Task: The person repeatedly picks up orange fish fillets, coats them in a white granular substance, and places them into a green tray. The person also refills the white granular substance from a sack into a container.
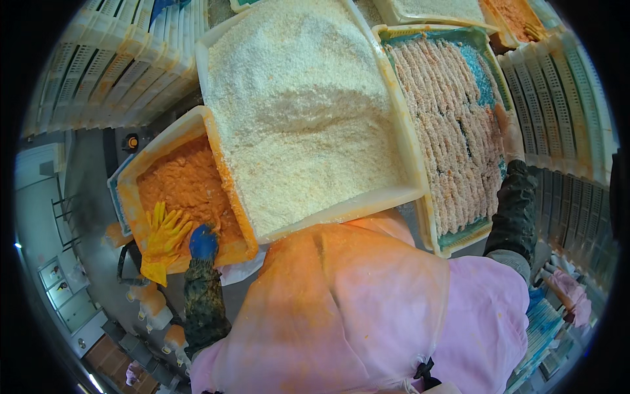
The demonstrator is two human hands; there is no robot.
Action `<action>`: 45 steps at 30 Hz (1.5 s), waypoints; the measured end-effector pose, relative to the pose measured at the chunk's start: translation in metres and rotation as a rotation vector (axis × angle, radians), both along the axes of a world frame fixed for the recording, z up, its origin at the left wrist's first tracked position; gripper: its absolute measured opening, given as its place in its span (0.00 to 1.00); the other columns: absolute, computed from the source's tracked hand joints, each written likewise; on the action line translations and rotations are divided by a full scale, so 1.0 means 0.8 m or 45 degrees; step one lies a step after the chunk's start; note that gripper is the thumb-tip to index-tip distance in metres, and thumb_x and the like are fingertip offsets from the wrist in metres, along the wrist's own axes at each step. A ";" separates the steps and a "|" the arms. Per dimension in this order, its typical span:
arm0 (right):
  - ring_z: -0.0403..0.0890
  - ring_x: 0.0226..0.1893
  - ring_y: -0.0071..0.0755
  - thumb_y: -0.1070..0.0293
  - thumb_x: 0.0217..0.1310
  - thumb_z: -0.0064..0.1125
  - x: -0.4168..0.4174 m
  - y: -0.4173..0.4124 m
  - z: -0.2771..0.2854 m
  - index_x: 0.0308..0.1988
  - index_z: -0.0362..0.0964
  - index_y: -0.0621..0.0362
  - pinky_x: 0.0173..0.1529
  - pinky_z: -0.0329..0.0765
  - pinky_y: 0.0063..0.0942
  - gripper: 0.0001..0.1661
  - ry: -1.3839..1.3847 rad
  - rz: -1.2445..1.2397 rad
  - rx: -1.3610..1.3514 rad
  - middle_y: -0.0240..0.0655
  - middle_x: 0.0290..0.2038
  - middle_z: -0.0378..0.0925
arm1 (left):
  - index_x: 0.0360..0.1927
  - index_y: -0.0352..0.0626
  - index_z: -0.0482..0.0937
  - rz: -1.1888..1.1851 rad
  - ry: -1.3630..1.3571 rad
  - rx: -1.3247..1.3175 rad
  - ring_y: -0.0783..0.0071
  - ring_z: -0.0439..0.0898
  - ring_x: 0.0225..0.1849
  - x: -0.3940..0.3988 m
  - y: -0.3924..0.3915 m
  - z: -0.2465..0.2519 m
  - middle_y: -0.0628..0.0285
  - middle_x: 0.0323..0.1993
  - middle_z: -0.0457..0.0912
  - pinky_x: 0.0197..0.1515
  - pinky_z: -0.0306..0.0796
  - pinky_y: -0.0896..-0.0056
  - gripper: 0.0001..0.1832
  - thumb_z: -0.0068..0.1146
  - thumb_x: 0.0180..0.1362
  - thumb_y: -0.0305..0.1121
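Note:
My left hand (203, 242), in a blue glove, reaches over the near rim of a tub (129, 197) of wet orange-coated food pieces (184, 172). Its fingertips are at the orange mass, and what they hold is hidden. Beside it a yellow rubber glove (166, 234) lies across the rim. My right hand (510, 133) is at the right side of a yellowish crate (429, 221), against long rows of crumb-coated pieces (448, 138); its grip is unclear. Between the hands, a large white tub (339, 209) holds pale breadcrumbs (315, 162), heaped towards the far end.
Stacked slotted plastic crates rise at the left (123, 64) and right (556, 98). Beyond the breaded rows stand another crumb tub (438, 10) and an orange-filled tub (517, 19) with a yellow glove (535, 32). A person in pink (571, 295) is at lower right.

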State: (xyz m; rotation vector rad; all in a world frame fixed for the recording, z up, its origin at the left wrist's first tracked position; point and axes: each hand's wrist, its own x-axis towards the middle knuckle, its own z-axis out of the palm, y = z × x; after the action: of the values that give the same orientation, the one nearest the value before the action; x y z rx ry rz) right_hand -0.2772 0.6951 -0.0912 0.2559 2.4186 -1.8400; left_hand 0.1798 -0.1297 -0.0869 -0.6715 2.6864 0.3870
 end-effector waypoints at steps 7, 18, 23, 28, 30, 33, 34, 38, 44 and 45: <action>0.82 0.48 0.29 0.60 0.69 0.57 0.072 -0.315 0.145 0.49 0.83 0.57 0.58 0.75 0.31 0.16 0.126 0.563 -0.096 0.36 0.50 0.84 | 0.56 0.34 0.79 0.513 0.193 0.389 0.65 0.79 0.55 -0.013 0.018 0.021 0.54 0.53 0.83 0.59 0.71 0.67 0.18 0.57 0.61 0.21; 0.85 0.34 0.29 0.71 0.52 0.66 0.198 -0.521 0.077 0.41 0.85 0.62 0.41 0.80 0.29 0.15 -0.566 1.364 -0.112 0.38 0.31 0.85 | 0.58 0.32 0.78 0.773 0.472 0.875 0.66 0.79 0.54 0.000 -0.025 0.007 0.55 0.57 0.80 0.58 0.74 0.67 0.18 0.52 0.65 0.21; 0.83 0.41 0.25 0.65 0.59 0.68 0.096 -0.323 0.142 0.48 0.81 0.64 0.49 0.79 0.24 0.19 -0.259 0.354 -0.453 0.34 0.41 0.85 | 0.57 0.32 0.78 0.714 0.602 1.281 0.65 0.80 0.57 -0.063 0.049 0.135 0.51 0.59 0.79 0.58 0.76 0.63 0.16 0.55 0.67 0.25; 0.82 0.48 0.32 0.69 0.68 0.63 0.002 -0.081 0.075 0.55 0.77 0.64 0.57 0.79 0.30 0.19 0.026 -0.253 -0.025 0.38 0.48 0.83 | 0.59 0.30 0.77 0.256 0.389 1.484 0.63 0.82 0.54 -0.174 0.133 0.203 0.50 0.58 0.80 0.58 0.76 0.63 0.18 0.56 0.67 0.26; 0.80 0.54 0.36 0.69 0.70 0.59 -0.008 -0.065 0.053 0.59 0.75 0.64 0.60 0.77 0.33 0.21 0.017 -0.297 0.123 0.42 0.54 0.80 | 0.58 0.31 0.79 0.117 0.235 1.456 0.63 0.82 0.55 -0.213 0.165 0.191 0.50 0.56 0.81 0.59 0.75 0.64 0.18 0.57 0.66 0.24; 0.73 0.64 0.40 0.66 0.73 0.55 -0.008 -0.071 0.040 0.63 0.72 0.62 0.67 0.71 0.38 0.23 -0.025 -0.181 0.386 0.44 0.64 0.73 | 0.51 0.34 0.83 -0.174 0.203 1.048 0.60 0.83 0.51 -0.240 0.196 0.121 0.49 0.48 0.84 0.53 0.76 0.64 0.14 0.56 0.65 0.27; 0.70 0.66 0.40 0.63 0.73 0.53 -0.009 -0.063 0.032 0.63 0.72 0.61 0.69 0.67 0.39 0.24 -0.015 -0.108 0.376 0.44 0.66 0.71 | 0.49 0.35 0.84 -0.276 0.213 0.865 0.57 0.84 0.48 -0.247 0.200 0.103 0.49 0.44 0.85 0.49 0.76 0.63 0.12 0.56 0.66 0.29; 0.58 0.74 0.40 0.50 0.78 0.41 -0.014 0.016 -0.025 0.67 0.68 0.59 0.76 0.55 0.40 0.31 0.032 0.136 0.506 0.43 0.72 0.62 | 0.29 0.39 0.81 -0.747 0.511 0.014 0.50 0.78 0.35 -0.260 0.181 0.042 0.53 0.28 0.77 0.36 0.72 0.53 0.08 0.58 0.62 0.31; 0.66 0.58 0.40 0.42 0.77 0.38 0.057 0.034 0.015 0.62 0.65 0.57 0.64 0.63 0.45 0.32 -0.116 -0.074 0.391 0.41 0.58 0.65 | 0.39 0.46 0.86 -0.641 0.715 -0.084 0.52 0.80 0.38 -0.244 0.154 0.072 0.54 0.32 0.81 0.40 0.74 0.56 0.09 0.57 0.58 0.26; 0.68 0.51 0.39 0.41 0.76 0.39 0.068 0.031 0.020 0.57 0.68 0.57 0.58 0.65 0.46 0.31 -0.104 -0.079 0.414 0.40 0.51 0.67 | 0.40 0.46 0.85 -0.593 0.769 -0.072 0.53 0.80 0.38 -0.239 0.151 0.092 0.55 0.33 0.81 0.41 0.75 0.56 0.09 0.57 0.58 0.26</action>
State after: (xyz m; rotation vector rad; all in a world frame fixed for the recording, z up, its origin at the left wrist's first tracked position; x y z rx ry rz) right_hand -0.2228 0.7201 -0.0751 0.4245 2.6689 -1.4160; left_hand -0.0114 -0.0090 -0.0132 0.1035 3.3009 0.4382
